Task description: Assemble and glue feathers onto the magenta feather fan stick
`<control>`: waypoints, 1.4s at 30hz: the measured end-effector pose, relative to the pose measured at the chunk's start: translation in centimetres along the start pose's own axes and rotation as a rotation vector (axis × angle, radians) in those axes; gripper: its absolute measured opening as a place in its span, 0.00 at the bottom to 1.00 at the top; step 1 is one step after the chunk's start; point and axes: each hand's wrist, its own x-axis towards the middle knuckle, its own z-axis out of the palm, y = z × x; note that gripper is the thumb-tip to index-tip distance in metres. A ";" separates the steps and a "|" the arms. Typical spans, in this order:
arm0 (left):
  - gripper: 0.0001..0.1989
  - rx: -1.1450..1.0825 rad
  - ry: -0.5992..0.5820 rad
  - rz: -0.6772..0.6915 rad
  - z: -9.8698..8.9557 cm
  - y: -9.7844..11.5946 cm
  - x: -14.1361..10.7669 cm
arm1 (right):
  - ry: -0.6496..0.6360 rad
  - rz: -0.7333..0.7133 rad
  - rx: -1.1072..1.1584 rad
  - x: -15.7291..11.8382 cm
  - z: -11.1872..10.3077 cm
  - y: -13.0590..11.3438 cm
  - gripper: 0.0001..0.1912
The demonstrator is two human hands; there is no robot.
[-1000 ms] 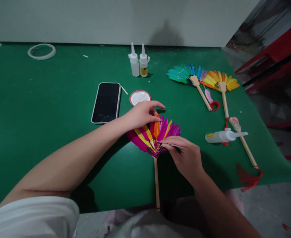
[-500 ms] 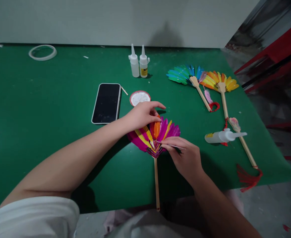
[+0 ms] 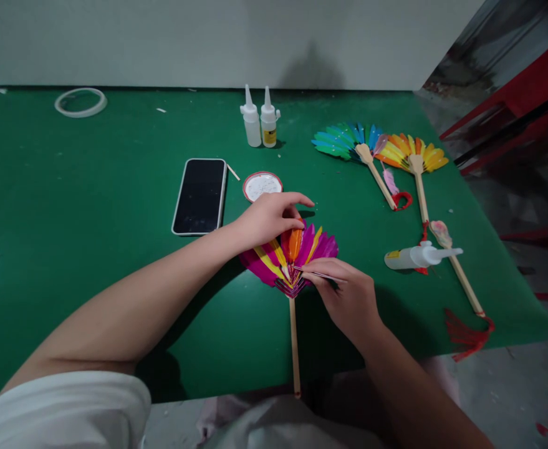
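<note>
A feather fan [image 3: 320,246] with magenta, yellow and orange feathers lies on the green table, its wooden handle [image 3: 295,349] pointing toward me. My left hand [image 3: 271,218] reaches over the fan's top, thumb and a finger closed on the tip of an orange feather [image 3: 294,244]; its index finger is stretched out. In my right hand [image 3: 348,293] is a thin, slender tool [image 3: 323,275], pinched between thumb and fingers. The tool's tip touches the fan near the orange feather's base. Whether it is a stick or tweezers, I cannot tell.
Behind my left hand are a red-rimmed dish [image 3: 262,185], a phone [image 3: 199,196] and two upright glue bottles [image 3: 269,125]. To the right lie a blue-green fan [image 3: 343,142], a yellow-orange fan [image 3: 416,159], a tipped glue bottle [image 3: 416,257] and a wooden handle with red tassel [image 3: 470,333].
Both hands hold nearly the same position on the fan. The view has shifted very slightly; nothing was let go or taken hold of.
</note>
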 end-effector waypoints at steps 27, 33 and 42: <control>0.29 0.118 -0.173 -0.107 -1.4 0.2 -0.7 | 0.320 -0.012 0.045 -1.6 -0.7 -0.3 0.05; 0.28 0.182 -0.153 -0.079 -0.5 -0.2 -0.6 | 0.304 0.081 -0.160 -5.0 -2.1 0.5 0.07; 0.29 0.151 -0.148 -0.073 -0.9 0.1 -0.8 | 0.165 0.104 -0.693 -5.2 -3.8 2.3 0.12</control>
